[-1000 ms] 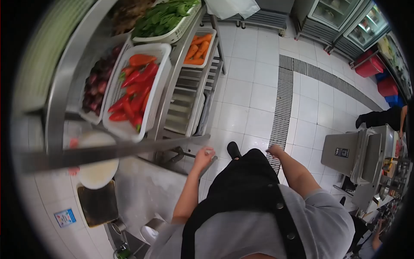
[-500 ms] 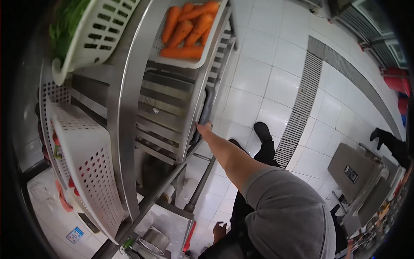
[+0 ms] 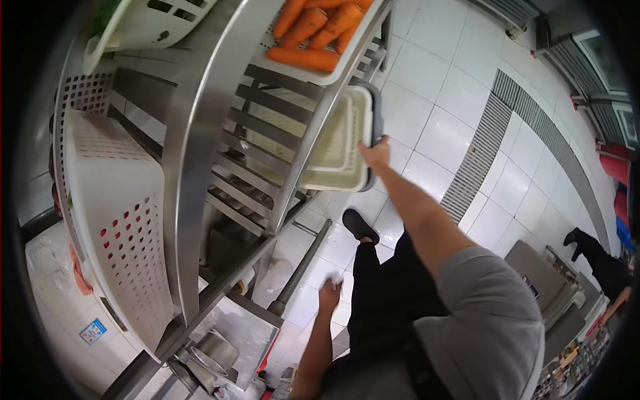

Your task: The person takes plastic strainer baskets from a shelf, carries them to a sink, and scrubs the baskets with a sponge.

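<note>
My right hand (image 3: pixel 375 153) is closed on the rim of a stack of plastic tubs, a cream tub (image 3: pixel 340 160) nested inside a grey tub (image 3: pixel 378 113). The stack sticks out partway from beneath the slatted steel shelf (image 3: pixel 273 130); its far portion is hidden under the slats. Low in front of my legs, my left hand (image 3: pixel 330 293) hangs by itself, away from the rack. Its fingers are blurred, and a pale spot shows near them that I cannot make out.
On the shelf above sits a white basket of carrots (image 3: pixel 320 30). To the left are a perforated white basket (image 3: pixel 127 220) and a pale basket with greens (image 3: pixel 143 27). A steel pot (image 3: pixel 217 352) stands at lower left. A drain grate (image 3: pixel 477 147) crosses the tiled floor; another person's leg (image 3: pixel 593 257) appears at right.
The nested tubs have come out to the right from under the shelf, with my right hand on their rim. My left hand has come higher into view, and the view has shifted.
</note>
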`<action>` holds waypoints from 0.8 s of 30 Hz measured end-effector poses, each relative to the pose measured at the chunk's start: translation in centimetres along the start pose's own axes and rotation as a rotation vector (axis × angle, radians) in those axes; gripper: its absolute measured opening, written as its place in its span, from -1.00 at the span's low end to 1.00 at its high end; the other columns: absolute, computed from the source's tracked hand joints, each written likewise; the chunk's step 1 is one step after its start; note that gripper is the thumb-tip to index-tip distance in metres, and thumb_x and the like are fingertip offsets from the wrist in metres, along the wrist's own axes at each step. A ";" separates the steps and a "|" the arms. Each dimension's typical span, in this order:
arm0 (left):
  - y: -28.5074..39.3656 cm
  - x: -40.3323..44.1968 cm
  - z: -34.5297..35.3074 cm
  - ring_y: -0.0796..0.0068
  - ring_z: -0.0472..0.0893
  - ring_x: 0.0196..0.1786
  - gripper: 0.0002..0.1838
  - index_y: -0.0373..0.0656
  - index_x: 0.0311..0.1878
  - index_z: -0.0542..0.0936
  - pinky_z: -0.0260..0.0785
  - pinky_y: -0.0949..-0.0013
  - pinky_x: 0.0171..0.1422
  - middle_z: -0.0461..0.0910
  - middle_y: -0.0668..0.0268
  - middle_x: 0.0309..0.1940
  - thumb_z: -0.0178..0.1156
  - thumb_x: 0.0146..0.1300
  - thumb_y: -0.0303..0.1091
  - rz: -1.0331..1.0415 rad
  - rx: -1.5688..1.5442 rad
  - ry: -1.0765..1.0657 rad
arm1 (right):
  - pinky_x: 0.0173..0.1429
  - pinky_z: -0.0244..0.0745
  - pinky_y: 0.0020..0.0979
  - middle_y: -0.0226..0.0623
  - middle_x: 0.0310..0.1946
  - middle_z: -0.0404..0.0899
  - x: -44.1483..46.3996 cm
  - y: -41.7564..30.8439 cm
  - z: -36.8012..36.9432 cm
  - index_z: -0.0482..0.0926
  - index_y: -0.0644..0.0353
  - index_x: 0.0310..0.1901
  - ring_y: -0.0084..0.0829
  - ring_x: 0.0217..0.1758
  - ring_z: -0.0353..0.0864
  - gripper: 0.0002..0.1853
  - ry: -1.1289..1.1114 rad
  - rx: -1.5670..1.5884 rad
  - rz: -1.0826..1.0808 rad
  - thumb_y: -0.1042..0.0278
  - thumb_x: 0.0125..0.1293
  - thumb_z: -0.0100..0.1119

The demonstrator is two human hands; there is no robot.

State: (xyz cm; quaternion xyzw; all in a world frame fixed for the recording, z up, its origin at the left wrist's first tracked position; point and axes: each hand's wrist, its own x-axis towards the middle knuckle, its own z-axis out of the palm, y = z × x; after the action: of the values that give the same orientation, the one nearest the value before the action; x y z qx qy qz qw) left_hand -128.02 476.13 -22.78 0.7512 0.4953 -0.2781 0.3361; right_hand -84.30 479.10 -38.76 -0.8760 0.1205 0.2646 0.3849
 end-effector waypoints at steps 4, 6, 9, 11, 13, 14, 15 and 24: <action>13.3 12.8 -6.2 -0.26 0.36 0.19 -0.44 -0.44 0.18 0.33 0.17 -0.01 0.33 0.45 -0.16 0.03 0.27 0.20 -0.34 0.654 -0.094 0.549 | 0.02 0.54 -0.21 0.14 -0.10 0.62 4.6 6.2 -9.3 0.33 0.34 0.22 -0.02 -0.06 0.66 -0.17 0.066 -0.067 -0.142 -0.07 0.00 0.33; 14.9 19.7 -7.2 -0.28 0.34 0.23 -0.32 -0.45 0.25 0.27 0.14 -0.04 0.36 0.46 -0.16 0.06 0.27 0.22 -0.19 0.527 -0.037 0.663 | 0.01 0.54 -0.21 0.12 -0.12 0.63 4.6 6.3 -14.0 0.34 0.33 0.22 -0.04 -0.07 0.66 -0.20 0.023 -0.118 -0.168 -0.06 0.03 0.31; 15.6 28.2 -8.6 -0.07 0.48 0.15 -0.23 -0.41 0.25 0.30 0.32 0.02 0.22 0.50 -0.08 0.06 0.32 0.18 -0.02 0.206 -0.273 0.419 | 0.01 0.54 -0.20 0.17 -0.13 0.62 5.5 7.9 -18.2 0.31 0.37 0.22 -0.02 -0.06 0.65 -0.17 -0.023 -0.139 -0.185 -0.07 0.02 0.30; 16.3 31.2 -8.4 0.12 0.59 0.04 -0.21 -0.37 0.27 0.29 0.48 0.07 0.05 0.54 0.00 0.05 0.37 0.13 -0.04 0.053 -0.794 0.118 | 0.03 0.53 -0.19 0.22 -0.13 0.60 6.0 9.4 -18.9 0.26 0.41 0.24 0.02 -0.04 0.63 -0.11 -0.015 -0.172 -0.200 -0.09 -0.01 0.29; 16.2 30.8 -7.7 0.23 0.62 0.01 -0.16 -0.34 0.31 0.25 0.55 0.20 0.00 0.55 0.04 0.05 0.45 0.06 -0.17 0.007 -1.107 0.020 | 0.00 0.52 -0.17 0.20 -0.19 0.61 6.3 10.6 -19.1 0.33 0.40 0.16 0.03 -0.09 0.64 -0.16 0.002 -0.183 -0.183 -0.10 -0.03 0.30; 16.4 29.8 -8.0 0.24 0.62 0.00 -0.15 -0.37 0.31 0.25 0.54 0.23 0.00 0.56 0.04 0.04 0.46 0.05 -0.19 -0.011 -1.119 -0.001 | 0.00 0.52 -0.16 0.19 -0.21 0.61 6.1 10.8 -19.0 0.35 0.40 0.13 0.03 -0.10 0.64 -0.18 0.005 -0.195 -0.159 -0.11 -0.03 0.31; 16.4 28.7 -8.3 0.25 0.62 -0.01 -0.13 -0.39 0.31 0.24 0.54 0.25 0.01 0.56 0.04 0.03 0.47 0.03 -0.21 -0.028 -1.129 -0.016 | -0.01 0.51 -0.16 0.19 -0.22 0.61 5.8 10.9 -19.1 0.37 0.39 0.10 0.04 -0.11 0.64 -0.20 0.005 -0.203 -0.137 -0.11 -0.04 0.31; 7.9 14.2 1.6 0.19 0.58 0.00 -0.12 -0.48 0.21 0.22 0.47 0.19 0.09 0.51 -0.02 0.05 0.55 -0.07 -0.31 -0.174 -1.364 0.222 | -0.11 0.54 -0.23 0.07 -0.28 0.64 -1.1 7.2 -26.9 0.51 0.41 -0.03 -0.12 -0.20 0.67 -0.26 -0.030 -0.205 -0.140 -0.07 -0.16 0.40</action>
State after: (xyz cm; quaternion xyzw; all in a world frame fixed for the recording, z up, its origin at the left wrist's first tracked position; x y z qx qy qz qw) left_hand -115.75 480.53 -32.62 0.3537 0.6493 0.1476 0.6569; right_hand -78.19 454.45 -27.41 -0.9129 0.0256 0.2612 0.3126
